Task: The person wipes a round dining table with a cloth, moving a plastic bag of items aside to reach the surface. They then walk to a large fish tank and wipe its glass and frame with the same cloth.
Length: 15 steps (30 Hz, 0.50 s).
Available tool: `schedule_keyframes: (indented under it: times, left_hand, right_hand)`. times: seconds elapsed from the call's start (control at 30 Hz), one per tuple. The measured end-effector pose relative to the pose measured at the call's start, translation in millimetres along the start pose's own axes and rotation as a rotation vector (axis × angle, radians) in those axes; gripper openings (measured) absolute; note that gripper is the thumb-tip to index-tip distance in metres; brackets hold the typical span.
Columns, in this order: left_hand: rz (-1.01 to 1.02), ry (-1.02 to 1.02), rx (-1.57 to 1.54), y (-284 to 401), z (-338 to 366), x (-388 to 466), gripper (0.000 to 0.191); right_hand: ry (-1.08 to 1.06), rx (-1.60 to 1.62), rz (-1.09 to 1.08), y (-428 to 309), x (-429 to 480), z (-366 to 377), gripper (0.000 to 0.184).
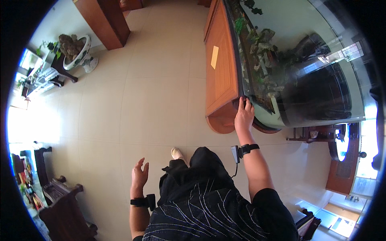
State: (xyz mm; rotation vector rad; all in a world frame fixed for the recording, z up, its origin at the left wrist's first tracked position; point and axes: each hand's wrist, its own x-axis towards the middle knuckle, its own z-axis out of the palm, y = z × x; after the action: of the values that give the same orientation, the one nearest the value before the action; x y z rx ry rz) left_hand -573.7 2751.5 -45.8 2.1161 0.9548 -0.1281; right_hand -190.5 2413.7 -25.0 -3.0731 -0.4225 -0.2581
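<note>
My right hand (245, 116) reaches forward to the near corner of a large glass aquarium (324, 122). Its fingers bend over the dark rim (240, 86), where the tank meets a wooden cabinet (222, 66). Something dark shows around the fingertips; whether it is a held thing or part of the rim is unclear. Lower left, my left hand (140, 174) hangs over the floor with nothing in it, its thumb apart from the fingers. Inside the tank, rocks (265, 57) and green plants (240, 24) lie along the cabinet side.
Pale floor tiles (156, 99) stretch ahead. A planter with a rock (71, 45) and a square wooden column (105, 25) stand upper left. Carved dark wooden furniture (61, 208) is lower left. Beyond the tank stands a dark wooden stand (310, 135).
</note>
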Motion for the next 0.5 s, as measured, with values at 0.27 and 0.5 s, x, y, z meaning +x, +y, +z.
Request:
schedule_keyframes:
  times: [0.27, 0.5]
  left_hand:
    - [0.031, -0.056, -0.011, 3, -23, 69, 0.041]
    - [-0.035, 0.008, -0.034, 9, -51, 154, 0.042]
  right_hand:
    - [-0.019, -0.048, 0.171, -44, 89, 12, 0.052]
    - [-0.123, -0.070, 0.314, -66, 194, 36, 0.055]
